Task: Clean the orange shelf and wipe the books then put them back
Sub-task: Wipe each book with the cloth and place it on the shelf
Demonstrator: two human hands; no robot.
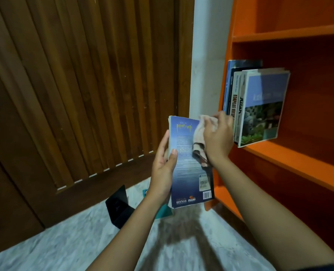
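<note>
My left hand (163, 169) grips a blue paperback book (185, 167) by its spine edge, back cover facing me, held upright in front of the orange shelf (291, 159). My right hand (218, 136) holds a pale pink cloth (200, 137) pressed against the book's upper right cover. Several books (258, 106) stand upright at the left end of the shelf's middle level, the front one showing a blue and green cover.
A black metal bookend (119, 207) and a teal object (163, 211) sit on the marbled floor (74, 241) below the book. A slatted brown wooden door (84, 85) fills the left. The upper shelf level (291, 34) holds nothing in view.
</note>
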